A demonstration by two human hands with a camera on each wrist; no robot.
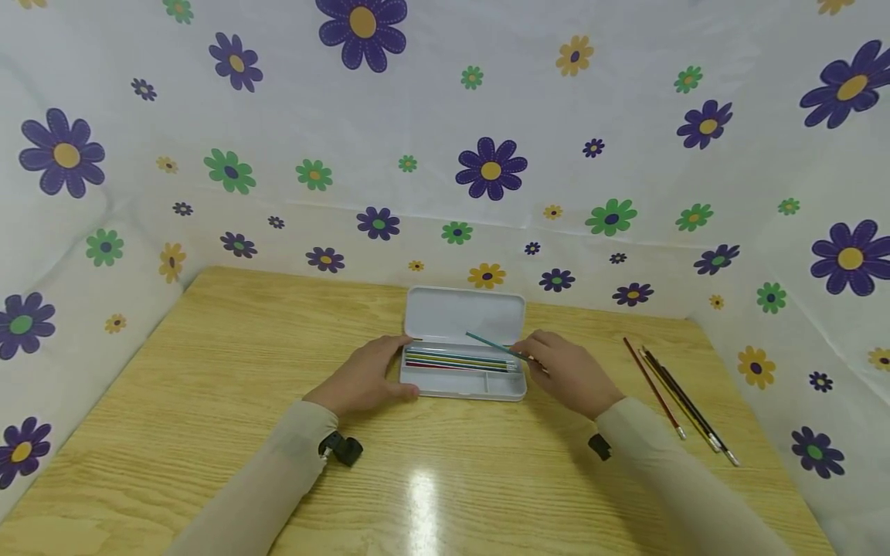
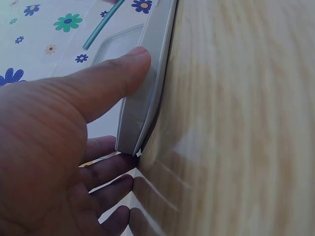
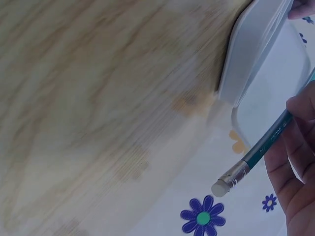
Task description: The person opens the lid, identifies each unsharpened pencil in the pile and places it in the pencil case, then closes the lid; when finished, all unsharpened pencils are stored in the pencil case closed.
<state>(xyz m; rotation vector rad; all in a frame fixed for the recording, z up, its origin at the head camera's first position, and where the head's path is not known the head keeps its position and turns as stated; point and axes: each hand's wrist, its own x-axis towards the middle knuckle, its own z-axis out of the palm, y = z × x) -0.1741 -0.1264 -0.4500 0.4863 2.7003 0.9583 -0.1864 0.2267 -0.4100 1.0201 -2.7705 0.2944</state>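
Note:
A white pencil case (image 1: 452, 382) lies with its lid (image 1: 464, 315) tilted back. Several coloured pencils (image 1: 445, 360) lie side by side in its long back compartment; a divider splits the front one. My left hand (image 1: 368, 376) holds the case's left end, thumb (image 2: 133, 69) on its near side and fingers reaching round the end. Over the right end, my right hand (image 1: 566, 374) pinches a teal pencil (image 3: 268, 140) between thumb and fingers. That pencil slants above the case, its white eraser end (image 3: 221, 188) sticking out past the hand.
To the right on the wooden table (image 1: 487, 479) lie a red pencil (image 1: 653, 386) and several dark and yellow pencils (image 1: 684, 398) close together. A white flowered cloth (image 1: 417, 116) stands behind the table and along both sides.

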